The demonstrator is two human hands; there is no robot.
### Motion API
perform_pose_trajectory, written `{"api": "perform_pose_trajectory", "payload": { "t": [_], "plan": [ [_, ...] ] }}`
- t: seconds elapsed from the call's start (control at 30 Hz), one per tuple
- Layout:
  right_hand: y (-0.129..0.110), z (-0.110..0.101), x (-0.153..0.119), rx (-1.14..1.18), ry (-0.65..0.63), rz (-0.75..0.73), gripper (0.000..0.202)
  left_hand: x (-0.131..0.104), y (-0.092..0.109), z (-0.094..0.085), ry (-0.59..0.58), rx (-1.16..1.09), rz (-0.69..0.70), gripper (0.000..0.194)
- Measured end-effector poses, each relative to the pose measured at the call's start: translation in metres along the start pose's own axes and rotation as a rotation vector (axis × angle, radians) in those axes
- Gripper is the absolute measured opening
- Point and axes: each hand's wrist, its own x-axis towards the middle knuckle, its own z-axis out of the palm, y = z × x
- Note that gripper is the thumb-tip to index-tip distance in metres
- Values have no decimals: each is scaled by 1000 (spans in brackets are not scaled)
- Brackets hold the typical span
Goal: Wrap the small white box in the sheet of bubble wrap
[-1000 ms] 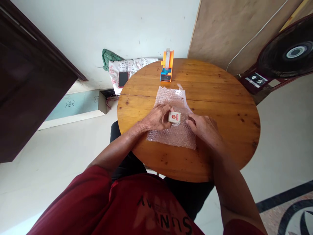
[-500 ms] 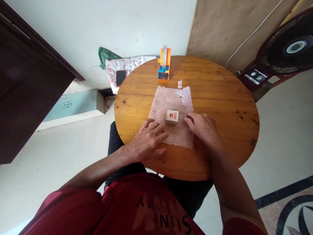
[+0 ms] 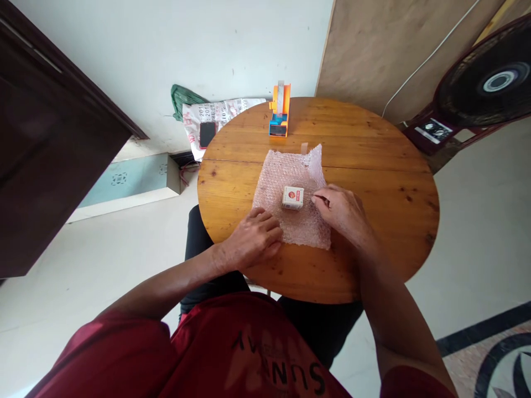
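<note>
A sheet of bubble wrap (image 3: 284, 168) lies on the round wooden table. On its middle rests a small cream box (image 3: 292, 198) with a red label and a round red picture. At the sheet's lower left edge, my left hand (image 3: 258, 233) is closed with its fingers curled over the wrap, the thumb partly hidden beneath. My right hand (image 3: 342, 207) pinches the right edge between thumb and forefinger, beside the box. The sheet's upper right corner stands up a little. Neither hand touches the box.
Beyond the wrap stands an orange and blue tape dispenser (image 3: 280, 110). A short strip of clear tape (image 3: 304, 148) sits near the sheet's far edge. A dark phone (image 3: 207, 135) lies on a printed white sack (image 3: 193, 126) by the wall. At right is a fan (image 3: 498, 82).
My left hand has drawn its fingers together onto the wrap's edge. The right hand stays at the right edge, and the upper right corner of the wrap has lifted slightly.
</note>
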Motion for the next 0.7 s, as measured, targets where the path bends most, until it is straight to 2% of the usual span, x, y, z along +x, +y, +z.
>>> {"api": "perform_pose_trajectory", "payload": {
  "t": [0.1, 0.2, 0.3, 0.47, 0.57, 0.7],
  "plan": [
    [2, -1, 0, 34, -22, -13, 27, 1, 4, 4, -87, 55, 0, 16],
    [5, -1, -1, 25, -49, -7, 26, 5, 4, 8, -91, 121, 28, 18],
    [6, -1, -1, 14, -54, -8, 26, 10, 0, 4, -30, 63, 5, 18],
    [4, -3, 0, 82, -64, -72, 36, 27, -13, -16, 148, -164, -213, 10],
    [4, -8, 1, 268, -46, 6, 42, 42, -23, -22, 223, -171, -256, 12],
    [8, -17, -3, 685, -120, 19, 52, 61, -36, -23, 201, -168, -327, 16]
  ]
}}
